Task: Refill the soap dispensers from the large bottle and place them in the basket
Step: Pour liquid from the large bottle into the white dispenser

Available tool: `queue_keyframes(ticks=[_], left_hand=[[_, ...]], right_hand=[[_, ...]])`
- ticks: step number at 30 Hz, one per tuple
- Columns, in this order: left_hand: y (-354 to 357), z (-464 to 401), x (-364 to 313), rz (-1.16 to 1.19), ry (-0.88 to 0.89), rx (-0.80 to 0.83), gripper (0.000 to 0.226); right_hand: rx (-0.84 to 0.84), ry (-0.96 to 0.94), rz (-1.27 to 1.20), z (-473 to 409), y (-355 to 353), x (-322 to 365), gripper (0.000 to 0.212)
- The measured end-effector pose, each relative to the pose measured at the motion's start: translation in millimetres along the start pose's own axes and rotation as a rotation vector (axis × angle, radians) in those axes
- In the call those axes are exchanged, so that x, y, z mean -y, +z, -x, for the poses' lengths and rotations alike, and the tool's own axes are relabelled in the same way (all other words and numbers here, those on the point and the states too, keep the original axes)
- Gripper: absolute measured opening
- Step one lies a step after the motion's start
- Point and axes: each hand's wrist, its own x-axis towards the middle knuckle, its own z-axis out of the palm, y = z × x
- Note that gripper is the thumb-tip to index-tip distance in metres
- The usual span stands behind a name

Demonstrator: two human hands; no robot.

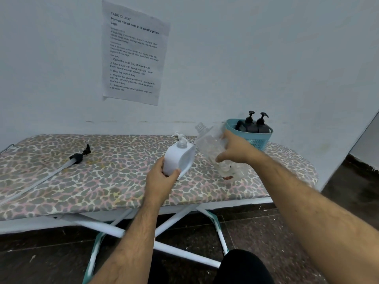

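My left hand [162, 177] grips the lower end of a white soap dispenser [180, 158] with its pump off and its neck open. My right hand [238, 149] holds the large clear bottle [211, 140], capless and tilted with its mouth up and to the left, above the dispenser. The bottle's base stays close to the board. A white pump head [179, 135] lies just behind the dispenser. A teal basket [260, 141] at the back right holds two black pump dispensers [255, 124].
Everything sits on an ironing board with a leopard-print cover [102, 181], against a white wall. A black pump with a long clear tube [61, 167] lies on the left of the board. A small red stain [228, 177] marks the cover below the bottle. A printed sheet [133, 54] hangs on the wall.
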Motion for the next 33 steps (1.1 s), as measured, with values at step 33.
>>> queue_keyframes(ticks=[33], left_hand=[[5, -2, 5, -0.128, 0.03, -0.003, 0.04]], right_hand=[[-0.534, 0.332, -0.489, -14, 29, -99, 0.088]])
